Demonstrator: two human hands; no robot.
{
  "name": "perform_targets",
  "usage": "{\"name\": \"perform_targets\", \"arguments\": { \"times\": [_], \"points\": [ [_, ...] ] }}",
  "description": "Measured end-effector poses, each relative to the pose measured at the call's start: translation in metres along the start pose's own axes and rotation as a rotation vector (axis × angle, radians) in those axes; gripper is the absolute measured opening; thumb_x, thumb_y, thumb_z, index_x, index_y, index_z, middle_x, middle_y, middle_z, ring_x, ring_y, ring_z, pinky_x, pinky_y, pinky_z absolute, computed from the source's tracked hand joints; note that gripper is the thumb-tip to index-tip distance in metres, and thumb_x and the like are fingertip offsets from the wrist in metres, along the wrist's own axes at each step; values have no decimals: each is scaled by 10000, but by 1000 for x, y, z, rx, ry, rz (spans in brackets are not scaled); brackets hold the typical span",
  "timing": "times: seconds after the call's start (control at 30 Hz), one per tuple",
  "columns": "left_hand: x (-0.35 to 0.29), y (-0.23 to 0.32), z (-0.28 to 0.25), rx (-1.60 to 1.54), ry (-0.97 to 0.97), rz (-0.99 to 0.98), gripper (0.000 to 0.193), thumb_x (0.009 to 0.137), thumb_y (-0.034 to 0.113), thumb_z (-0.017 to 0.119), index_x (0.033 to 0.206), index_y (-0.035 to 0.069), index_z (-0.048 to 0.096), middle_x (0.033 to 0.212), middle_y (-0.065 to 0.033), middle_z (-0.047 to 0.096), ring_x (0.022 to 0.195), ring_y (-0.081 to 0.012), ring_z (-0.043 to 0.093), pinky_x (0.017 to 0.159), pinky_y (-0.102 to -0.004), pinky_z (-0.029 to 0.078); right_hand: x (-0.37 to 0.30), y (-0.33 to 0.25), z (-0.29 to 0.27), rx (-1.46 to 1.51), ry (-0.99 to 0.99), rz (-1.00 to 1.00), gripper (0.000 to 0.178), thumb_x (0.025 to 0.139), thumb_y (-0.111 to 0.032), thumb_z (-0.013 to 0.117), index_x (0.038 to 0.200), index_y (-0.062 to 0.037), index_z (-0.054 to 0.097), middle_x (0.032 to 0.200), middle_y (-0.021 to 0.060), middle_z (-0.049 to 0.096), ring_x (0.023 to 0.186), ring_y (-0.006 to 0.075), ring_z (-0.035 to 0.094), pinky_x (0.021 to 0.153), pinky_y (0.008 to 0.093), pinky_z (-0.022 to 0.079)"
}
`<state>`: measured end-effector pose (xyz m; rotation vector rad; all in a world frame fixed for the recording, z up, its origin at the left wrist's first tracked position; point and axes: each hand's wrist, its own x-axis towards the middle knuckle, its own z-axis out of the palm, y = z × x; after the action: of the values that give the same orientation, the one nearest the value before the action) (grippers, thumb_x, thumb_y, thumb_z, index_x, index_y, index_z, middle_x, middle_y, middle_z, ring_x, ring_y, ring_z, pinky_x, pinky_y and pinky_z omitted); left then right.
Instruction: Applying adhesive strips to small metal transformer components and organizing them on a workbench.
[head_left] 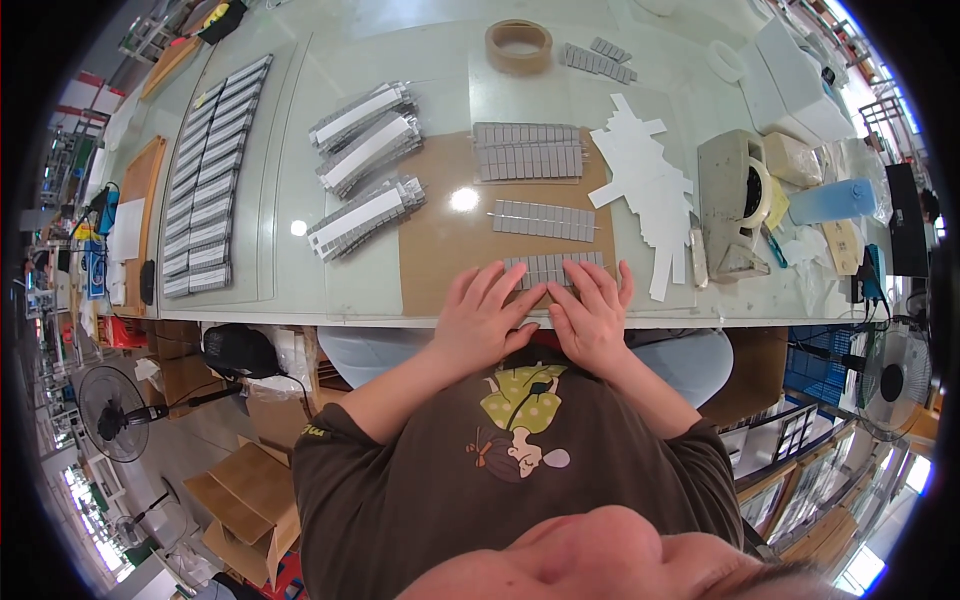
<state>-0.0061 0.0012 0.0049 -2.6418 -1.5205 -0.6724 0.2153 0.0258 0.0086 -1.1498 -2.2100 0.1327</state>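
Note:
At the near edge of the table, a grey segmented strip lies on a brown sheet. My left hand rests on its left part with fingers stretched out. The right hand lies over the right part, fingers spread, and the two index fingertips nearly meet at the strip's near side. Just beyond is another grey segmented strip, with thin ends poking out sideways. Farther off on the sheet sits a stack of similar grey strips. My fingers partly hide the nearest strip.
Left of the sheet lie bundles of grey strips with white bands; farther left are long striped rows. White paper strips are heaped at right, beside a tape dispenser and blue bottle. A tape roll lies at the back.

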Motion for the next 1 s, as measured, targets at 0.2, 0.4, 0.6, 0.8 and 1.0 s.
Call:
{"name": "perform_targets", "arguments": {
  "times": [0.2, 0.4, 0.6, 0.8, 1.0],
  "points": [
    [1, 0, -3, -65, 35, -9, 510, 866, 423, 760, 1344, 256, 700, 1471, -42, 536, 1335, -264, 504, 1096, -473, 416, 0, 0, 0, -2, -24, -14, 264, 902, -205, 729, 1141, -102, 773, 1342, 111, 657, 1264, 310, 570, 1219, 623, 206],
    [1, 1, -3, -59, 67, -5, 516, 850, 417, 769, 1331, 243, 707, 1465, -42, 544, 1314, -264, 521, 1080, -466, 424, 0, 0, 0, -12, -19, -9, 251, 902, -207, 729, 1125, -103, 781, 1338, 109, 658, 1256, 308, 573, 1219, 623, 206],
    [3, 2, -4, -65, 73, -2, 514, 841, 399, 775, 1323, 234, 711, 1439, -40, 559, 1301, -257, 527, 1078, -459, 425, -4, 4, -5, 34, 19, 13, 240, 904, -195, 721, 1109, -85, 780, 1333, 117, 662, 1245, 323, 577, 1218, 610, 214],
    [8, 12, 4, -175, 139, 39, 445, 819, 302, 777, 1225, 127, 722, 1258, -38, 618, 1182, -248, 551, 1060, -468, 436, -8, 18, -14, -28, 60, 42, 260, 846, -181, 761, 1093, -103, 779, 1319, 103, 666, 1237, 302, 587, 1214, 617, 220],
    [17, 22, 14, -178, 164, 56, 448, 802, 308, 793, 1192, 97, 723, 1197, -19, 627, 1147, -242, 524, 1047, -465, 413, -7, 17, -15, -30, -10, -14, 271, 906, -242, 716, 1135, -119, 788, 1371, 113, 643, 1270, 315, 564, 1215, 609, 216]
  ]
}}
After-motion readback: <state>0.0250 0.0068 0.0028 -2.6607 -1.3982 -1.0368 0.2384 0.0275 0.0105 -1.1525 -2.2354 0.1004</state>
